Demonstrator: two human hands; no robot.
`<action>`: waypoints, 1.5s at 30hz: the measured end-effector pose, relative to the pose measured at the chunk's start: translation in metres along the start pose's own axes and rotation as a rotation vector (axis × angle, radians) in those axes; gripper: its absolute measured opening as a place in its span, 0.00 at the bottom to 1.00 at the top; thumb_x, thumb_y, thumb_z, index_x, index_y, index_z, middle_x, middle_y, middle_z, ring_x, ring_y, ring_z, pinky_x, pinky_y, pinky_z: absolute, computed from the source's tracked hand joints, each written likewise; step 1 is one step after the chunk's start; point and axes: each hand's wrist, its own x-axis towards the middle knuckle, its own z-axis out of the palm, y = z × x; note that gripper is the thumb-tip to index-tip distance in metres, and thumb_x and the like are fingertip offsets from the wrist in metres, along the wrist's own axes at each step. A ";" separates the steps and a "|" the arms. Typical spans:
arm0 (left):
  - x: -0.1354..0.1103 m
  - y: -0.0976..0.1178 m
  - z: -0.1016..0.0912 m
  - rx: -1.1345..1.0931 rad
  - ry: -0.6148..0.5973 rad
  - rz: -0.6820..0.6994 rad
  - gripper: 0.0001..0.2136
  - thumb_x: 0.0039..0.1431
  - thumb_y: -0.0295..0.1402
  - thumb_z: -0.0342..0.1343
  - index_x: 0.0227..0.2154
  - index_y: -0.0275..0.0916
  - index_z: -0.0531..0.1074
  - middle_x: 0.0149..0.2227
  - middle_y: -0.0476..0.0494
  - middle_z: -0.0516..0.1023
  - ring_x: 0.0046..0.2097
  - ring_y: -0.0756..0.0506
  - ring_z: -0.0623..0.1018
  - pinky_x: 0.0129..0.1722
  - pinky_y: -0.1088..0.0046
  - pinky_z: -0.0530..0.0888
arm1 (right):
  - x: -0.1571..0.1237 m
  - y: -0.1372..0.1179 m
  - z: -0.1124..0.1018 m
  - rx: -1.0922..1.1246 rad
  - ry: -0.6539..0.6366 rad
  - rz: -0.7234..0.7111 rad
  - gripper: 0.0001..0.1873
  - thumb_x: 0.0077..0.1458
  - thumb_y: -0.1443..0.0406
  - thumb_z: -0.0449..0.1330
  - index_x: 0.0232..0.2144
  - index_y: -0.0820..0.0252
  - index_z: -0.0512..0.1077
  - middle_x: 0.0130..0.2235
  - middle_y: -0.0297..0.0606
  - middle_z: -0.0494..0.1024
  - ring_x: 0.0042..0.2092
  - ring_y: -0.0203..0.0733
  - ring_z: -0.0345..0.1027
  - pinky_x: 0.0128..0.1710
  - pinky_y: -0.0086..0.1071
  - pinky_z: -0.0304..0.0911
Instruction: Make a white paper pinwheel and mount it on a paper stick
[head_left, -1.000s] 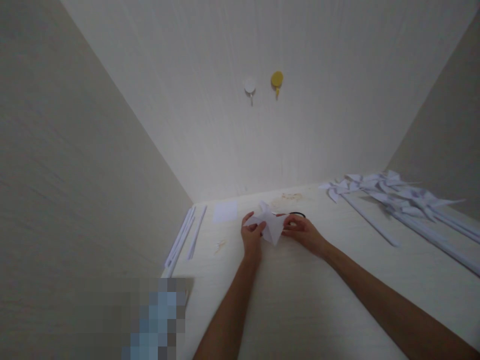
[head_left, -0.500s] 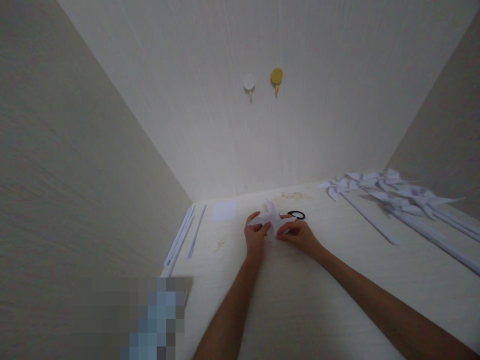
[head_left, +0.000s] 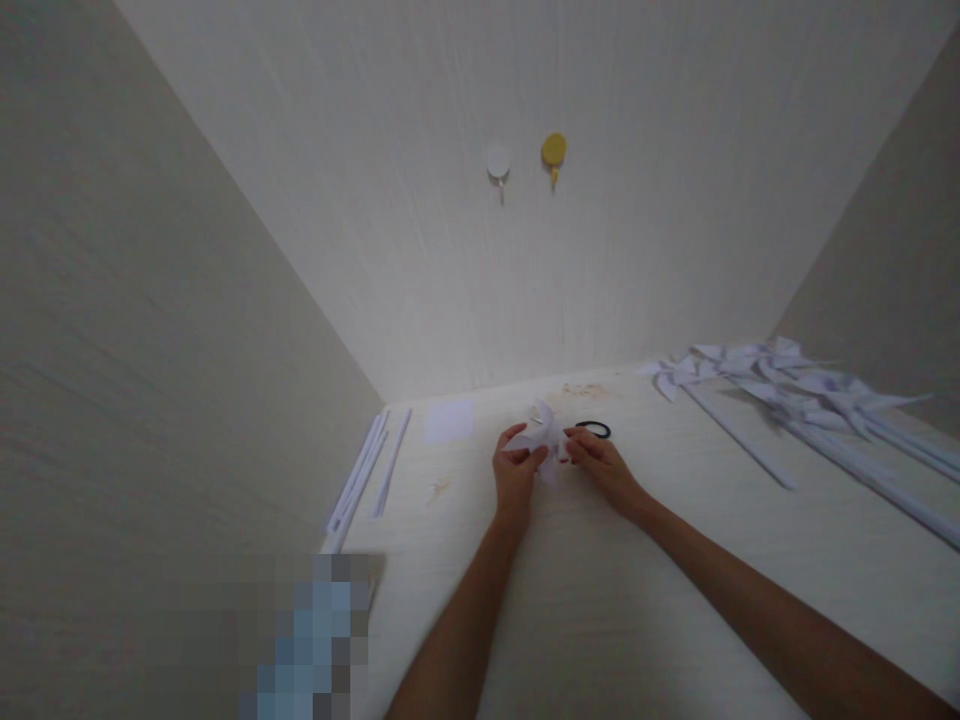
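Observation:
Between my two hands is a white paper pinwheel (head_left: 550, 432), its pointed blades curling up and down. My left hand (head_left: 516, 475) grips it from the left, thumb in front and fingers behind. From the right, my right hand (head_left: 602, 466) pinches a blade near the centre with thumb and forefinger. Just behind my right hand lies a pair of scissors, of which a black handle loop (head_left: 595, 429) shows; the rest is hidden.
Finished-looking paper pinwheels on sticks (head_left: 825, 395) lie in a pile at the right. Rolled paper sticks (head_left: 360, 470) and a square paper sheet (head_left: 448, 422) are at the left. Small scraps (head_left: 438, 488) dot the table. A yellow hook (head_left: 553, 150) and a white hook (head_left: 498, 162) hang on the wall.
My right hand has moved slightly up and inward, drawing the right blade toward the pinwheel's centre. My left hand has shifted a little to the right, still gripping the paper.

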 end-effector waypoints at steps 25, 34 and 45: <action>-0.005 0.006 0.004 0.132 -0.090 0.124 0.18 0.38 0.28 0.56 0.37 0.36 0.62 0.12 0.60 0.60 0.15 0.57 0.58 0.16 0.84 0.55 | 0.001 0.002 0.001 0.013 0.002 0.091 0.09 0.42 0.62 0.57 0.19 0.61 0.74 0.33 0.40 0.70 0.34 0.40 0.64 0.31 0.31 0.59; -0.007 0.006 0.003 0.152 -0.107 0.148 0.19 0.39 0.29 0.56 0.37 0.36 0.62 0.13 0.59 0.61 0.16 0.57 0.60 0.16 0.84 0.56 | -0.001 0.000 0.001 0.033 0.017 0.094 0.10 0.42 0.62 0.57 0.18 0.61 0.74 0.32 0.39 0.71 0.34 0.41 0.65 0.32 0.32 0.59; -0.009 0.010 0.004 0.147 -0.074 0.127 0.19 0.36 0.28 0.58 0.36 0.37 0.63 0.18 0.54 0.66 0.19 0.54 0.66 0.19 0.81 0.63 | -0.001 0.001 0.002 0.028 0.107 0.159 0.10 0.38 0.60 0.60 0.15 0.61 0.72 0.35 0.41 0.72 0.35 0.42 0.65 0.32 0.32 0.59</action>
